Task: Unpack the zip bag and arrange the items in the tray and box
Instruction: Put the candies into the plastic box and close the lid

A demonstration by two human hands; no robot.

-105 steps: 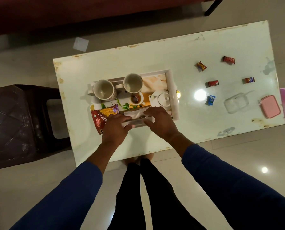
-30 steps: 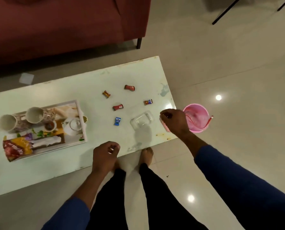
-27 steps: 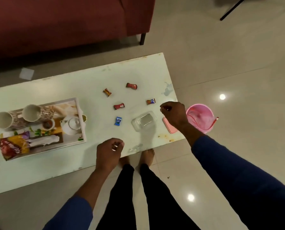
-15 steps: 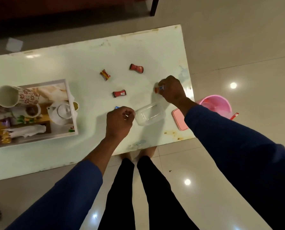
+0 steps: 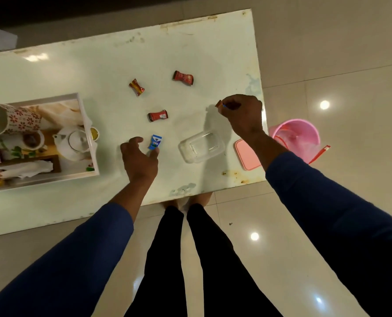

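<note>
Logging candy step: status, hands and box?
Right hand pinching small wrapped candy. Left hand open at blue candy packet. Clear plastic box empty, unobstructed.

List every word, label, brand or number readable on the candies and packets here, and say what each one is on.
No text here can be read for certain.
Blue candy wrapper: white logo, too blurred to read.
Red candy: white label patch, illegible.
Red candy at the far side: pale print, illegible.
Red-and-yellow candy: no legible text.
Snack packets in the tray: cut off at the frame edge, unreadable.

Five wrapped sweets (image 5: 136, 87), one box (image 5: 201, 146), perhaps two cups (image 5: 10, 118).
</note>
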